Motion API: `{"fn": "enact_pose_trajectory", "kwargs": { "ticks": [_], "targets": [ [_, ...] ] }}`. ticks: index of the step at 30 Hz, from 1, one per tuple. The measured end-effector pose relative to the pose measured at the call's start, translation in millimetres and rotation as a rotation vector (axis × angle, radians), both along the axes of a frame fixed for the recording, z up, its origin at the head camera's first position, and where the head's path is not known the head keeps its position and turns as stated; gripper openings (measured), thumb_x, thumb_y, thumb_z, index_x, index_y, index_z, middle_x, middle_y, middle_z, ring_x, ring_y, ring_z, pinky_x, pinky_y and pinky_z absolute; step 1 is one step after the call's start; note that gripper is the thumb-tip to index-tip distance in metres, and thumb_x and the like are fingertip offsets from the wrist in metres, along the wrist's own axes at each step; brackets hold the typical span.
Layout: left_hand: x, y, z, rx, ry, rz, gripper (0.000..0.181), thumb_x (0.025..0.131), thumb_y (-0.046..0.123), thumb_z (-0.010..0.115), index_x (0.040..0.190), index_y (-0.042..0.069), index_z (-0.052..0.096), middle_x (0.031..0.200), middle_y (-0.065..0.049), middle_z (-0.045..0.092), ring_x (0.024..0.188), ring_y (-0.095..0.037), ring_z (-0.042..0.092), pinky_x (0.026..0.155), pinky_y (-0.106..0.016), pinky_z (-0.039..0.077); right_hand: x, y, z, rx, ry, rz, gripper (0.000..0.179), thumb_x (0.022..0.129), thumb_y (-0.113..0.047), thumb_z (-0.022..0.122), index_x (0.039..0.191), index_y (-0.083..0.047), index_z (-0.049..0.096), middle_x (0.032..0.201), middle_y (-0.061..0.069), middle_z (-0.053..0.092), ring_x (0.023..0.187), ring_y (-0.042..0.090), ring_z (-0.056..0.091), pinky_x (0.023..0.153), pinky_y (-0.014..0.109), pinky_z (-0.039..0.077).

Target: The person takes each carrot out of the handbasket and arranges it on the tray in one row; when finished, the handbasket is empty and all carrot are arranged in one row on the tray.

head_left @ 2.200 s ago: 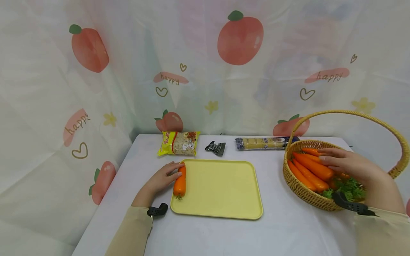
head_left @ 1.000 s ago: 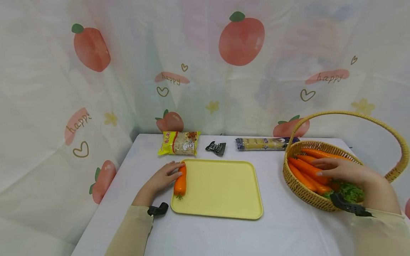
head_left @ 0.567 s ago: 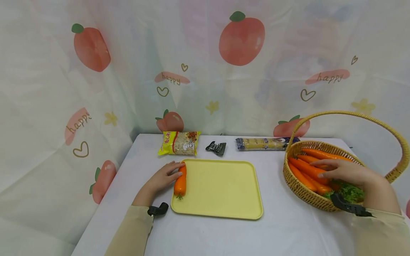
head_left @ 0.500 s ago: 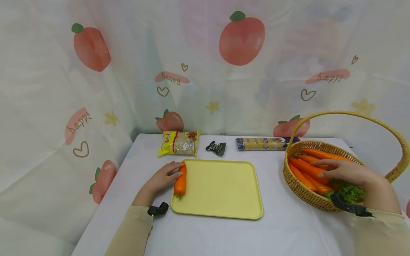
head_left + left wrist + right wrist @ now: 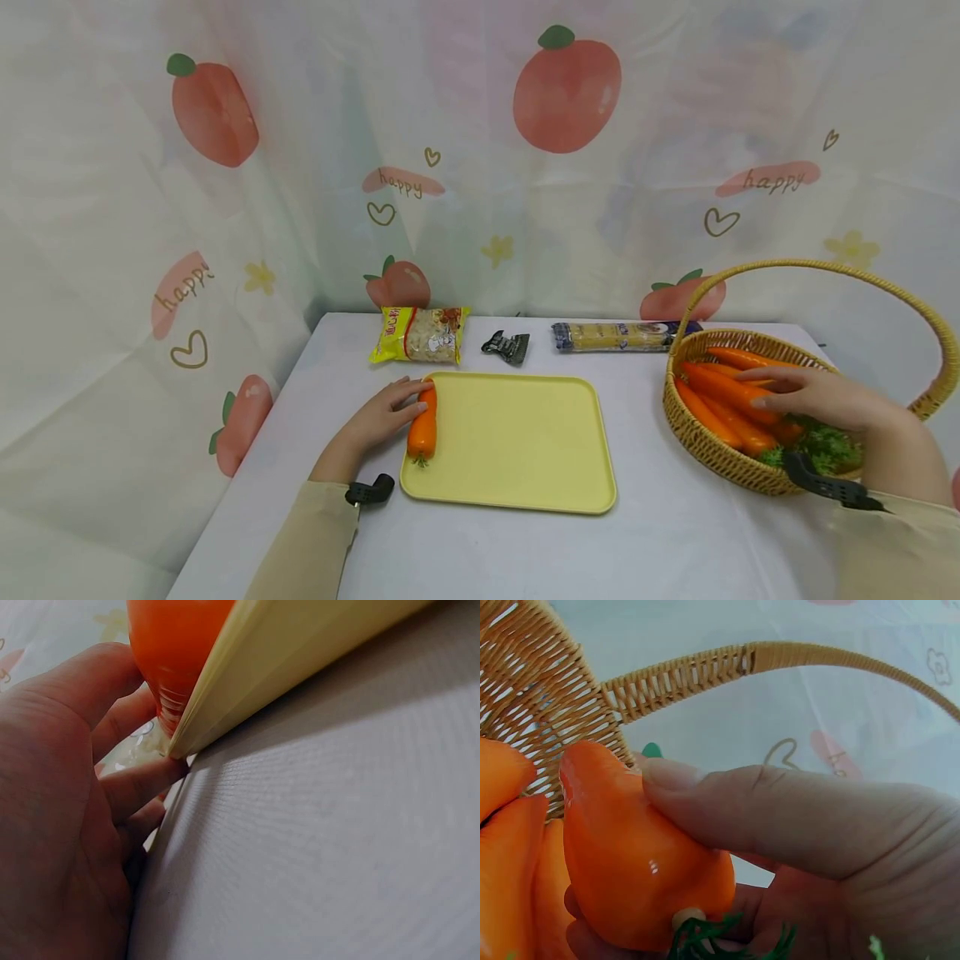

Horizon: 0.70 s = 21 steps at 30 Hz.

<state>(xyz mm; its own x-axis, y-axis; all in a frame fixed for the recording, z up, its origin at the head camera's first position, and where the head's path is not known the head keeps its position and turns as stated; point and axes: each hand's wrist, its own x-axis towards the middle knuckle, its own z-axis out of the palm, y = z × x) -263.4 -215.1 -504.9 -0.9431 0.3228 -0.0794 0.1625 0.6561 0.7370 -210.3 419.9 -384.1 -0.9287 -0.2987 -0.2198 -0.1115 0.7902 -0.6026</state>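
Note:
In the head view, my left hand (image 5: pixel 382 412) rests at the left edge of a pale yellow tray (image 5: pixel 517 442). Thumb and index finger touch an orange carrot (image 5: pixel 422 435) lying lengthwise along that edge. The left wrist view has the other fingers, loosely extended, beside the tray's rim (image 5: pixel 240 645). My right hand (image 5: pixel 836 402) is inside a wicker basket (image 5: pixel 693 450) at the right. It grips a thick carrot (image 5: pixel 626 855), thumb on top and fingers curled underneath, beside green leaves (image 5: pixel 712 937) at its stem end. Other carrots (image 5: pixel 708 412) lie alongside in the basket.
A yellow bag of dry food (image 5: pixel 431 335), a small dark packet (image 5: pixel 506 347) and a long pack of noodles (image 5: pixel 618 336) lie along the table's back edge. The basket's tall arched handle (image 5: pixel 810 264) rises around the right forearm. A printed curtain (image 5: pixel 450 100) hangs behind.
My right hand has shifted slightly to the right within the basket, and the carrots under its fingers have moved a little. The left hand, its carrot and the tray stay put.

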Motion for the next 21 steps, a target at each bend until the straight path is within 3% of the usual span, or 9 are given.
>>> {"fn": "enact_pose_trajectory", "kwargs": {
  "ticks": [3, 5, 8, 12, 16, 19, 21],
  "targets": [
    [-0.2, 0.0, 0.7, -0.006, -0.001, 0.0, 0.048, 0.095, 0.052, 0.058, 0.141, 0.037, 0.054, 0.16, -0.002, 0.036, 0.154, -0.031, 0.017, 0.122, -0.06, 0.014, 1.7, 1, 4.4, 0.032, 0.01, 0.006, 0.049, 0.1, -0.033, 0.058, 0.142, -0.008, 0.052, 0.147, 0.028, 0.041, 0.115, -0.005, 0.046, 0.077, 0.022, 0.05],
    [-0.3, 0.0, 1.3, -0.006, 0.001, -0.003, 0.049, 0.095, 0.052, 0.058, 0.141, 0.036, 0.054, 0.16, -0.003, 0.036, 0.154, -0.032, 0.017, 0.122, -0.061, 0.014, 2.3, 0, 7.9, 0.036, -0.012, -0.003, 0.053, 0.101, -0.035, 0.056, 0.145, -0.008, 0.048, 0.15, 0.029, 0.036, 0.124, 0.018, 0.048, 0.078, 0.023, 0.05],
    [-0.5, -0.1, 1.7, -0.001, 0.005, -0.01, 0.049, 0.095, 0.051, 0.059, 0.142, 0.035, 0.054, 0.16, -0.004, 0.036, 0.153, -0.033, 0.017, 0.122, -0.061, 0.014, 3.6, -2, 13.7, 0.033, -0.047, -0.011, 0.06, 0.102, -0.038, 0.053, 0.149, -0.005, 0.041, 0.153, 0.033, 0.028, 0.13, 0.051, 0.035, 0.08, 0.028, 0.05],
    [-0.9, -0.8, 0.5, -0.003, 0.009, -0.015, 0.049, 0.096, 0.051, 0.058, 0.142, 0.036, 0.053, 0.16, -0.006, 0.035, 0.153, -0.034, 0.017, 0.121, -0.062, 0.014, 7.2, -5, 21.4, 0.067, -0.031, -0.017, 0.061, 0.102, -0.043, 0.051, 0.151, -0.008, 0.039, 0.152, 0.032, 0.031, 0.13, 0.053, 0.037, 0.083, 0.034, 0.05],
    [-0.7, -0.7, -0.7, 0.0, -0.006, -0.007, 0.048, 0.096, 0.052, 0.057, 0.142, 0.037, 0.053, 0.161, -0.007, 0.033, 0.153, -0.034, 0.016, 0.121, -0.062, 0.015, 11.5, -8, 28.7, 0.076, 0.002, -0.013, 0.057, 0.102, -0.043, 0.05, 0.15, -0.013, 0.041, 0.152, 0.03, 0.034, 0.124, 0.031, 0.051, 0.086, 0.043, 0.052],
    [-0.5, 0.0, -0.6, 0.005, -0.011, -0.005, 0.048, 0.096, 0.051, 0.058, 0.141, 0.037, 0.053, 0.161, -0.007, 0.032, 0.154, -0.033, 0.016, 0.121, -0.062, 0.015, 15.0, -11, 33.2, 0.091, 0.023, -0.014, 0.056, 0.103, -0.043, 0.048, 0.15, -0.014, 0.043, 0.152, 0.031, 0.035, 0.122, 0.033, 0.056, 0.088, 0.056, 0.052],
    [-0.7, 0.4, -0.8, 0.003, -0.012, -0.002, 0.047, 0.096, 0.051, 0.058, 0.141, 0.037, 0.054, 0.161, -0.005, 0.033, 0.154, -0.032, 0.017, 0.122, -0.061, 0.015, 17.2, -13, 35.6, 0.092, 0.023, -0.014, 0.055, 0.104, -0.044, 0.046, 0.151, -0.015, 0.042, 0.151, 0.032, 0.035, 0.123, 0.042, 0.055, 0.088, 0.06, 0.05]
  ]
}}
